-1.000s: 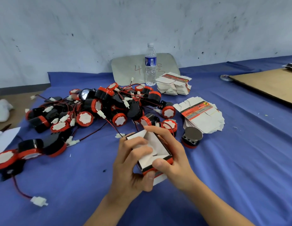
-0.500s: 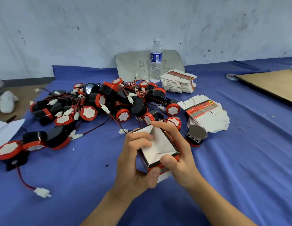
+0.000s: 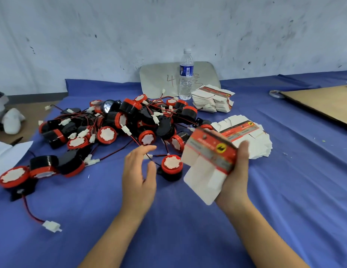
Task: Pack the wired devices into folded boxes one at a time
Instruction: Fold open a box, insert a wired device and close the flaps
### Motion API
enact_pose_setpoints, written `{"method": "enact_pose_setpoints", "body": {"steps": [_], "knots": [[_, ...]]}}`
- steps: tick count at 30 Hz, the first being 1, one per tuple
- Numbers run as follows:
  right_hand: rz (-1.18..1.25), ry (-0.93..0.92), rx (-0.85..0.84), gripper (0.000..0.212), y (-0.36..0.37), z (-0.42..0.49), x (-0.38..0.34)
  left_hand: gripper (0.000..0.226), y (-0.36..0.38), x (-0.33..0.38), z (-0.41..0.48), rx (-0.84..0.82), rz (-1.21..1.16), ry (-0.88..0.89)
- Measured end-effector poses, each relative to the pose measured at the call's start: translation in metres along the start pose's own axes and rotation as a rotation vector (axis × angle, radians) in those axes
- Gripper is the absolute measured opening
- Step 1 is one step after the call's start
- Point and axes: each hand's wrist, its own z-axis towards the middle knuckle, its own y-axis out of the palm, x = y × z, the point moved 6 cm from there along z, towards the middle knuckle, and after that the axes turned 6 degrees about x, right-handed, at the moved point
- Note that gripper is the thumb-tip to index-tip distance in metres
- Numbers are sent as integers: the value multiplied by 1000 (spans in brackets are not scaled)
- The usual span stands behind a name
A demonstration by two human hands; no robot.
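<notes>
My right hand (image 3: 236, 176) grips a folded red, black and white box (image 3: 209, 159), lifted off the cloth and tilted, with its white flaps hanging open toward me. My left hand (image 3: 138, 175) is free, fingers loosely spread, just left of a single red-and-black wired device (image 3: 171, 169) lying face up on the blue cloth. A big pile of the same wired devices (image 3: 118, 122) with red and black leads and white plugs lies behind it. Two stacks of flat boxes (image 3: 252, 140) (image 3: 213, 99) lie to the right of the pile.
A water bottle (image 3: 186, 76) stands against a grey board at the wall. A brown cardboard sheet (image 3: 323, 103) lies at far right with a tape roll (image 3: 275, 93) beside it. White paper (image 3: 6, 155) sits at the left edge. A loose white plug (image 3: 51, 227) trails at front left.
Both hands held the box while folding it. Now my left hand has let go and moved left toward the single device, and my right hand has lifted and turned the box to the right.
</notes>
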Motion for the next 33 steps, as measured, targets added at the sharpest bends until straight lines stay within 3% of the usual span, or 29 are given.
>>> {"method": "enact_pose_setpoints", "body": {"steps": [3,6,9,13,17,20,22,26,30,33], "knots": [[161,141,80,73,-12,9,-1,72,10,-29,4,-280,353,-107],[238,229,75,69,-16,12,3,76,27,-35,-10,-499,436,-88],[273,312,14,73,-12,10,8,66,32,-31,-13,-454,526,0],[215,400,-11,54,-13,8,13,85,32,-30,-7,-380,621,53],[190,437,-76,50,-9,7,16,60,35,-26,-9,-384,513,-13],[212,462,-156,46,0,5,17,46,23,-26,-5,-163,400,-106],[187,495,-116,52,-3,5,21,45,10,-25,-1,18,221,-185],[-209,495,-88,58,-12,7,29,43,-5,-17,2,208,-119,-203],[-570,403,-62,41,-17,9,30,50,0,-11,3,142,-338,-167],[-703,324,-67,27,-20,10,33,52,6,-3,0,37,-275,-102]]}}
